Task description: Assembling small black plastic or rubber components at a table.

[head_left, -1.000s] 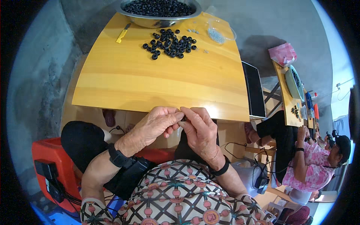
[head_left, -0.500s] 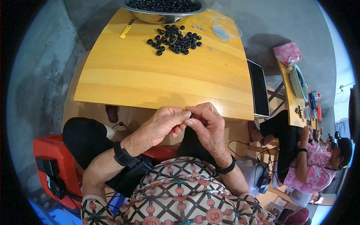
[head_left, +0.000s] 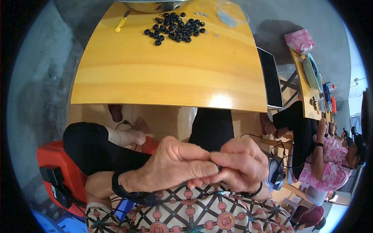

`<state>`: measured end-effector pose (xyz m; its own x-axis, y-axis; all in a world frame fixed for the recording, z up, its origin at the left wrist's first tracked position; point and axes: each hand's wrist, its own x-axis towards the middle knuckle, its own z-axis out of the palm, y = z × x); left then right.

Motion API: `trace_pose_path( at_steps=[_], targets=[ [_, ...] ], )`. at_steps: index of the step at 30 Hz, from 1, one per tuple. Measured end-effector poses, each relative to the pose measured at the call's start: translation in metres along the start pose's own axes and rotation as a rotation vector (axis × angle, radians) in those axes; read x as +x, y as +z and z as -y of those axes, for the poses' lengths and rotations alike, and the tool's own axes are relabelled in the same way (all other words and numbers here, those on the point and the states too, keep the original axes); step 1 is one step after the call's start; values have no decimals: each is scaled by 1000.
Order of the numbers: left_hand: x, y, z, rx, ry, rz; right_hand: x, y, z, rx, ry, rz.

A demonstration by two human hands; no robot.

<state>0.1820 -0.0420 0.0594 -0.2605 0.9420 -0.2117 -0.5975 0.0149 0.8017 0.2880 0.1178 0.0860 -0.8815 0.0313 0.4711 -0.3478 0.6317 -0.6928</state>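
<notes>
A broad bare stretch of the yellow table [head_left: 171,73] lies open ahead, its far edge crowded by a heap of black rings [head_left: 174,28], a metal bowl [head_left: 155,5], a yellow knife [head_left: 121,23] and a clear dish [head_left: 232,14]; right, a second person [head_left: 330,155] sits close.

two hands [head_left: 175,167], one table [head_left: 175,73], one knife [head_left: 121,23]
</notes>
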Motion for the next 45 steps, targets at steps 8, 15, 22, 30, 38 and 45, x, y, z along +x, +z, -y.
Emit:
trace_pose_path(
  at_steps=[8, 15, 22, 30, 38, 45],
  targets=[
    [13, -2, 21, -236, -33, -69, 1, 4, -33, -31, -24, 34],
    [31, -11, 6, -35, -21, -21, -2, 4, -51, 156, 102, -24],
    [31, -21, 2, 136, -115, 177, -14, -6, -42, 233, 119, 37],
    [10, 9, 5, 562, 40, 523, -44, -16, -8, 451, -66, 261],
    [-4, 39, 33, 508, 110, 612, -56, -26, 10, 454, -224, 334],
    [-19, 53, 47, 439, 73, 539, -72, -32, 7, 558, -175, 419]
  ],
)
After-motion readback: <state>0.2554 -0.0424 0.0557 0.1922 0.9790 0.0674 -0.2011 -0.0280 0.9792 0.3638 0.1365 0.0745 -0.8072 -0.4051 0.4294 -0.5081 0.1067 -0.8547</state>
